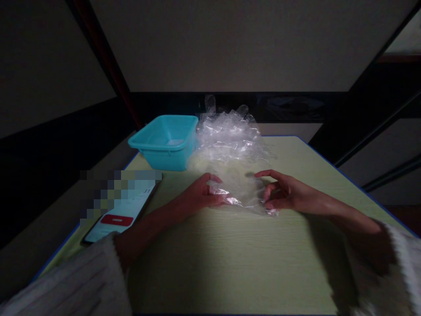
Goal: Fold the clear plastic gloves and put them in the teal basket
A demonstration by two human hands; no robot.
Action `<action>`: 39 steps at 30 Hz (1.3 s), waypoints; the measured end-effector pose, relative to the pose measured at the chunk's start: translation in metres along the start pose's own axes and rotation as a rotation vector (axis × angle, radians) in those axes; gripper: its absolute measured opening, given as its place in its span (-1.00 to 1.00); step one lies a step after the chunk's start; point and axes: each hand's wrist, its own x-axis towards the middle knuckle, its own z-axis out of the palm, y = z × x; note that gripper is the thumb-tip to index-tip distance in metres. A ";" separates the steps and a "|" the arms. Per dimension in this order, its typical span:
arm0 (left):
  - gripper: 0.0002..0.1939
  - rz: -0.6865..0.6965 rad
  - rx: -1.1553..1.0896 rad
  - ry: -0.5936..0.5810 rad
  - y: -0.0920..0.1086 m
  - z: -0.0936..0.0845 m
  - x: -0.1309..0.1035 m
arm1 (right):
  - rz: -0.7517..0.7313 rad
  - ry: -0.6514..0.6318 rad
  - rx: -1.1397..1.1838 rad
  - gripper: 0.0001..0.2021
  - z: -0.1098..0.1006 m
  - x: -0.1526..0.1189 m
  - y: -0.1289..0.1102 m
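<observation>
A thin, clear plastic glove (241, 188) lies across the middle of the table, its near edge lifted between my hands. My left hand (205, 193) grips the left side of that edge, fingertips partly behind the film. On the other side, my right hand (284, 193) pinches the near right corner between thumb and curled fingers, with the index finger stretched out above the film. Just beyond lies a crumpled pile of clear plastic gloves (230, 131), with rounded finger shapes standing up at its top. Where the held glove ends and the pile begins is hard to tell.
A turquoise plastic basin (167, 160) stands at the back left, touching or close to the pile; something pale lies inside. A phone (121, 210) with a lit screen and red button lies left of my left forearm. The pale wooden table (230, 263) has a blue edge.
</observation>
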 end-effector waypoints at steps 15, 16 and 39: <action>-0.49 0.007 -0.128 -0.136 -0.013 0.001 0.008 | 0.023 -0.001 0.035 -0.37 0.001 0.001 -0.001; -0.50 0.004 -0.136 -0.137 -0.013 0.001 0.007 | 0.028 0.001 0.036 -0.37 0.001 0.001 -0.001; -0.31 0.227 0.345 0.398 -0.011 -0.002 0.002 | 0.007 0.207 -0.154 -0.56 0.005 0.005 0.004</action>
